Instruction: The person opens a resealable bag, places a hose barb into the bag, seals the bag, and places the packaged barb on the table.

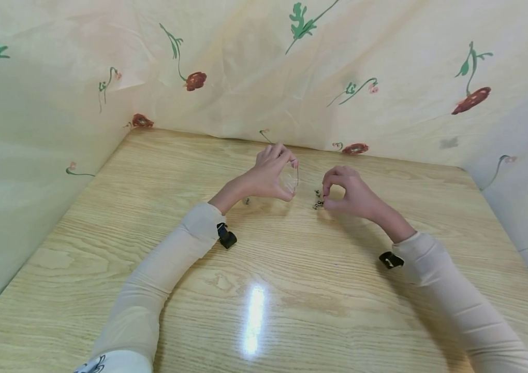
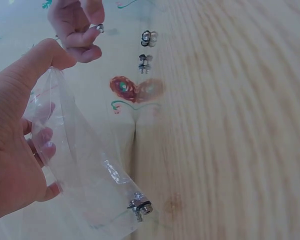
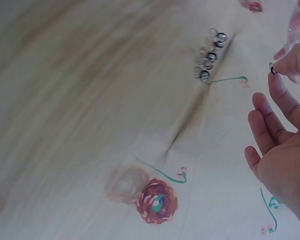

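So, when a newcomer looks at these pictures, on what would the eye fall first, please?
Probably on the clear plastic bag in the left hand, with small metal parts at its lower end. Next, perhaps, the right hand, pinching one metal piece near some loose pieces on the wooden table. Behind the table spreads the flowered backdrop.

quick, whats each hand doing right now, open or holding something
Left hand: holding a clear plastic bag by its edge.
Right hand: pinching a small metal piece between thumb and finger.
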`<state>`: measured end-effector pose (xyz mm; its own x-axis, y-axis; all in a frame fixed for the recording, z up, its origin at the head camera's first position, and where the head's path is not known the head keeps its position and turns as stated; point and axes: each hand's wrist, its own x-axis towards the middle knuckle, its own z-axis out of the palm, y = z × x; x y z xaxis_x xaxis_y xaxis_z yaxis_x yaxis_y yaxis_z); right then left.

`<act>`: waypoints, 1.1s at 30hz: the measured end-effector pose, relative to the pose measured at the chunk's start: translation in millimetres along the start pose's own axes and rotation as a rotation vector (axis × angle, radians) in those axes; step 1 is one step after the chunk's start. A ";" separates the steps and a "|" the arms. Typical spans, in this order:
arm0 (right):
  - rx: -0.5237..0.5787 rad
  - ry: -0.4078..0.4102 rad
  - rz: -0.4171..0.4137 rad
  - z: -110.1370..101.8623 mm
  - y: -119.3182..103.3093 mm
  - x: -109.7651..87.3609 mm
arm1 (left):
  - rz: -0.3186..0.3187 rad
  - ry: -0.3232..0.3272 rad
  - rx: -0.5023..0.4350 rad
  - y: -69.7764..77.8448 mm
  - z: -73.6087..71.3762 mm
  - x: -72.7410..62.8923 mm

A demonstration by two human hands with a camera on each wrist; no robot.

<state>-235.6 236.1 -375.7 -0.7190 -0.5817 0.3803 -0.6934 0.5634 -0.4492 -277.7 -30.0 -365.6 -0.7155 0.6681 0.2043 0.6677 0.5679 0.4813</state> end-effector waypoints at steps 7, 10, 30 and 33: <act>0.067 0.014 0.052 -3.8 -5.8 5.0 | 0.000 -0.005 0.000 -0.2 -0.8 0.0; 0.101 0.008 0.098 -5.4 -10.1 6.7 | -0.001 -0.005 0.002 -0.5 -0.9 0.2; 0.198 0.118 0.143 -9.3 -28.9 28.4 | 0.005 -0.006 -0.004 -0.4 -2.0 0.4; 0.218 0.142 0.123 -8.3 -30.9 32.6 | 0.005 -0.009 -0.006 -0.7 -2.2 0.7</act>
<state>-238.0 204.6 -342.7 -0.8070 -0.4201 0.4150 -0.5853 0.4758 -0.6566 -279.1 -31.0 -363.9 -0.7102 0.6752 0.1994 0.6702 0.5616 0.4853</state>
